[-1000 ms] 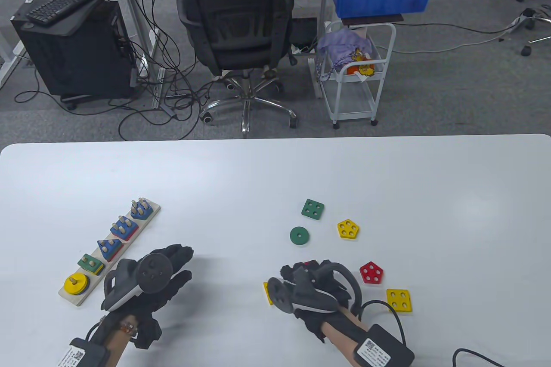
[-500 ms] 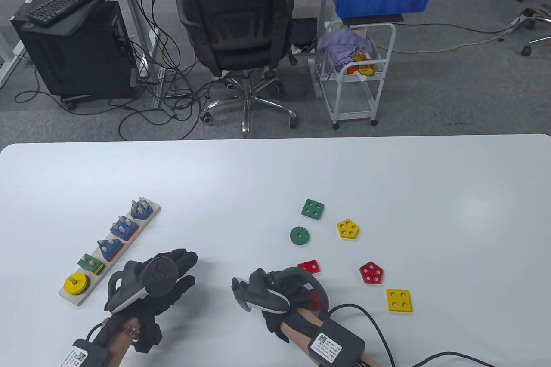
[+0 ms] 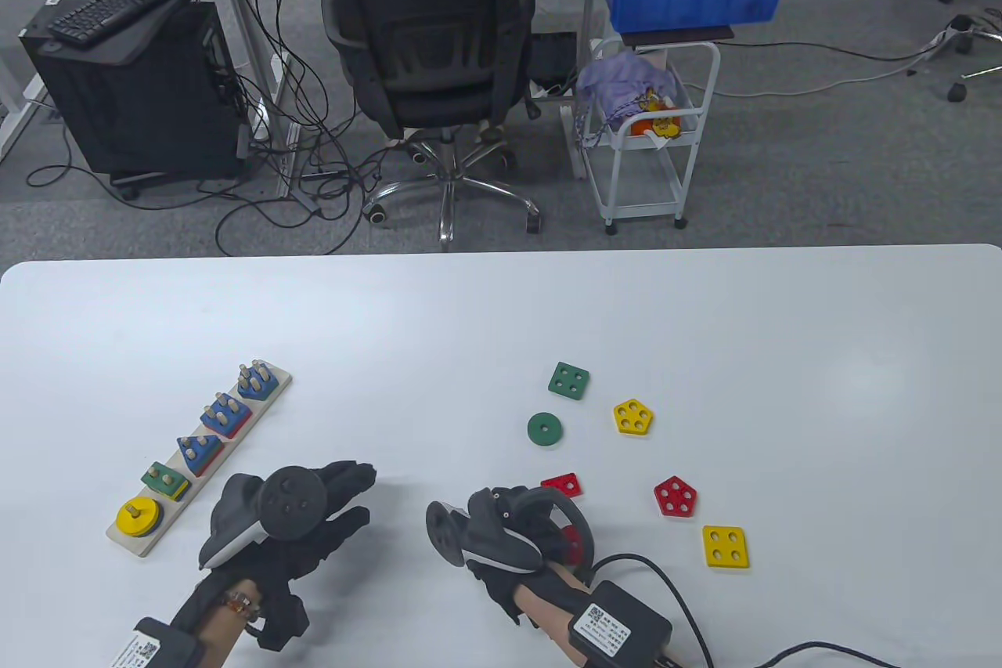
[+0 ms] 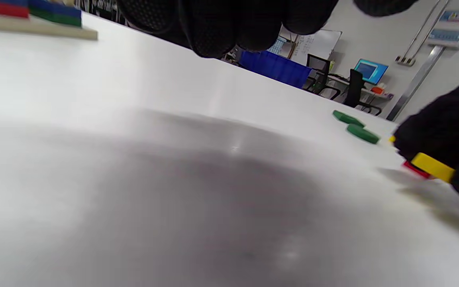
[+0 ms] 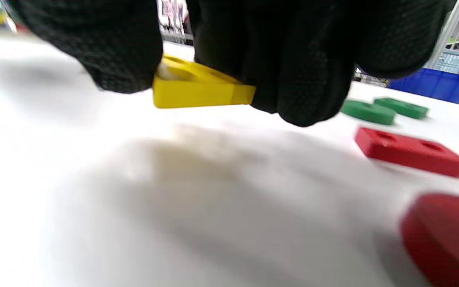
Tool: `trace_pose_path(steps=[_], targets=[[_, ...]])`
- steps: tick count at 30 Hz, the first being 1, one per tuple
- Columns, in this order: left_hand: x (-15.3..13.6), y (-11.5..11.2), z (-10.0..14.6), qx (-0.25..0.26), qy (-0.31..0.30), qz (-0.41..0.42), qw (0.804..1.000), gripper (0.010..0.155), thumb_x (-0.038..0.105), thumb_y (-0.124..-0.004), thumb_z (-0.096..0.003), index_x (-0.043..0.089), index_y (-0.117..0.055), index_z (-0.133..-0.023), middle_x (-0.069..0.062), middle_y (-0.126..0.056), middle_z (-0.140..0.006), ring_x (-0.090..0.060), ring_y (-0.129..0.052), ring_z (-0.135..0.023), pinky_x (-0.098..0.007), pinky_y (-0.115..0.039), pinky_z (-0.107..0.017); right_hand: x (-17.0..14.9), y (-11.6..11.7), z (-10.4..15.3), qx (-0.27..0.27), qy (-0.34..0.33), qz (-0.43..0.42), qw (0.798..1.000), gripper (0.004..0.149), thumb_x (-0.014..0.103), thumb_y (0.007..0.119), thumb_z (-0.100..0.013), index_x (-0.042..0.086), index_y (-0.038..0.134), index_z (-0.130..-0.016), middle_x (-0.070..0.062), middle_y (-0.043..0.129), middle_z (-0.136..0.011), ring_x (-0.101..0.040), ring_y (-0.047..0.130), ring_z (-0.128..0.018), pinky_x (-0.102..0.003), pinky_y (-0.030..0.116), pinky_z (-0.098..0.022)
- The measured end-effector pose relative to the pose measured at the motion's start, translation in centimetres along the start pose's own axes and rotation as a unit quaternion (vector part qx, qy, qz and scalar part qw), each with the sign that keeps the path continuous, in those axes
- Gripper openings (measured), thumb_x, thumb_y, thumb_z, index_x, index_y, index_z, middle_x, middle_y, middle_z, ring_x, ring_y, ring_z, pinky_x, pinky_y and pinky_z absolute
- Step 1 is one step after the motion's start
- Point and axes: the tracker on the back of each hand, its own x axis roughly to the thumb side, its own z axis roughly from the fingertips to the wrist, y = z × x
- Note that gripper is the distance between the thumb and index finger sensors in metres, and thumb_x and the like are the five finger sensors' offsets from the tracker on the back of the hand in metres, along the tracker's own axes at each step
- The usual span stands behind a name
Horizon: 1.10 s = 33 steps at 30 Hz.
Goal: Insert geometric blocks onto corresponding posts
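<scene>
Near the front edge of the table, the right hand pinches a yellow triangle block between thumb and fingers; the right wrist view shows it lifted a little above the white surface, and it seems tilted. From above, the block is hidden under this hand. The left hand hovers palm down between the right hand and the peg board, holding nothing; whether its fingers are spread or together is hard to tell.

The board lies on the left, with blocks already on every post group. The triangle place is the third from the near end, with a blue piece on top.

To do this step well, the person should probably carry the block over to that place, turn it until its corners match the blue triangle below, keep it level, and lower it straight so the holes meet the posts together. A tilted block may jam on one post. The left hand could steady the board so that it does not slide.
</scene>
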Motion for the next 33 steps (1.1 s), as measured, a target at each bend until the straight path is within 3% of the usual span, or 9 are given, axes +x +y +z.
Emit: trace_pose_path(steps=[5, 8, 12, 17, 23, 25, 28, 30, 33], targets=[[1.1, -1.0, 0.0, -0.079, -0.028, 0.219, 0.972, 0.061, 0.056, -0.064, -0.0520, 0.034, -0.056, -0.109, 0.001, -0.067, -0.116, -0.028, -0.075, -0.105, -0.053, -0.060, -0.078, -0.3, -3.3, 1.1, -0.084, -0.053, -0.129, 0.987, 0.062, 0.050, 0.086, -0.040, 0.013, 0.075, -0.088, -0.016, 0.090, -0.083, -0.037, 0.098, -0.064, -0.059, 0.080, -0.049], [1.9, -1.8, 0.1, -0.154, -0.050, 0.350, 0.923, 0.069, 0.061, -0.060, -0.0513, 0.029, -0.051, -0.112, -0.005, -0.065, -0.117, -0.032, -0.075, -0.105, -0.057, -0.059, -0.077, -0.3, -4.7, 2.0, -0.145, -0.108, -0.205, 0.962, 0.062, 0.048, 0.087, -0.039, 0.013, 0.074, -0.088, -0.016, 0.089, -0.084, -0.037, 0.097, -0.065, -0.060, 0.080, -0.049], [2.7, -3.1, 0.1, -0.298, -0.110, 0.472, 0.822, 0.083, 0.068, -0.055, -0.0523, 0.021, -0.030, -0.116, -0.009, -0.053, -0.122, -0.033, -0.071, -0.108, -0.062, -0.058, -0.076, 0.1, -5.3, 3.2, -0.222, -0.144, -0.216, 0.940, 0.062, 0.048, 0.087, -0.038, 0.014, 0.073, -0.088, -0.015, 0.088, -0.085, -0.036, 0.097, -0.066, -0.062, 0.081, -0.049], [3.0, -3.8, 0.0, -0.278, -0.099, 0.511, 0.808, 0.075, 0.062, -0.059, -0.0542, 0.020, -0.039, -0.113, -0.004, -0.066, -0.116, -0.028, -0.081, -0.101, -0.061, -0.064, -0.073, 0.3, -5.5, 3.7, -0.256, -0.155, -0.223, 0.928, 0.063, 0.047, 0.087, -0.038, 0.013, 0.072, -0.089, -0.016, 0.087, -0.085, -0.036, 0.096, -0.066, -0.062, 0.080, -0.049], [3.2, -4.5, 0.0, -0.267, -0.078, 0.582, 0.764, 0.073, 0.057, -0.061, -0.0557, 0.021, -0.036, -0.114, -0.004, -0.064, -0.115, -0.026, -0.080, -0.101, -0.062, -0.063, -0.073, 0.5, -5.2, 3.5, -0.264, -0.140, -0.214, 0.930, 0.062, 0.046, 0.087, -0.039, 0.013, 0.071, -0.089, -0.017, 0.085, -0.087, -0.037, 0.095, -0.067, -0.063, 0.079, -0.050], [3.0, -4.1, -0.1, -0.269, -0.077, 0.568, 0.774, 0.073, 0.055, -0.062, -0.0563, 0.020, -0.033, -0.114, -0.007, -0.058, -0.116, -0.030, -0.074, -0.103, -0.064, -0.059, -0.074, 0.6, -5.0, 3.4, -0.251, -0.143, -0.218, 0.932, 0.063, 0.043, 0.087, -0.040, 0.013, 0.069, -0.092, -0.017, 0.083, -0.089, -0.038, 0.093, -0.071, -0.066, 0.076, -0.052], [2.0, -3.1, -0.3, -0.204, -0.058, 0.465, 0.860, 0.072, 0.054, -0.063, -0.0557, 0.023, -0.035, -0.115, -0.008, -0.052, -0.117, -0.031, -0.070, -0.105, -0.063, -0.058, -0.075, 0.1, -4.7, 3.1, -0.190, -0.135, -0.203, 0.951, 0.070, 0.046, 0.085, -0.041, 0.012, 0.063, -0.097, -0.019, 0.077, -0.096, -0.042, 0.087, -0.080, -0.070, 0.070, -0.055], [1.1, -2.4, -0.3, -0.154, -0.039, 0.408, 0.899, 0.071, 0.051, -0.066, -0.0550, 0.025, -0.037, -0.114, -0.008, -0.048, -0.117, -0.032, -0.067, -0.106, -0.064, -0.056, -0.075, -0.8, -4.5, 3.2, -0.168, -0.121, -0.189, 0.960, 0.072, 0.048, 0.085, -0.041, 0.012, 0.061, -0.099, -0.020, 0.074, -0.098, -0.043, 0.085, -0.082, -0.070, 0.069, -0.056], [-0.3, -1.4, -0.4, -0.086, -0.010, 0.343, 0.935, 0.069, 0.046, -0.071, -0.0533, 0.028, -0.042, -0.113, -0.007, -0.046, -0.117, -0.032, -0.064, -0.107, -0.063, -0.054, -0.077, -2.7, -4.0, 3.4, -0.139, -0.098, -0.163, 0.972, 0.072, 0.049, 0.083, -0.041, 0.012, 0.061, -0.099, -0.021, 0.073, -0.099, -0.045, 0.084, -0.082, -0.071, 0.068, -0.056]])
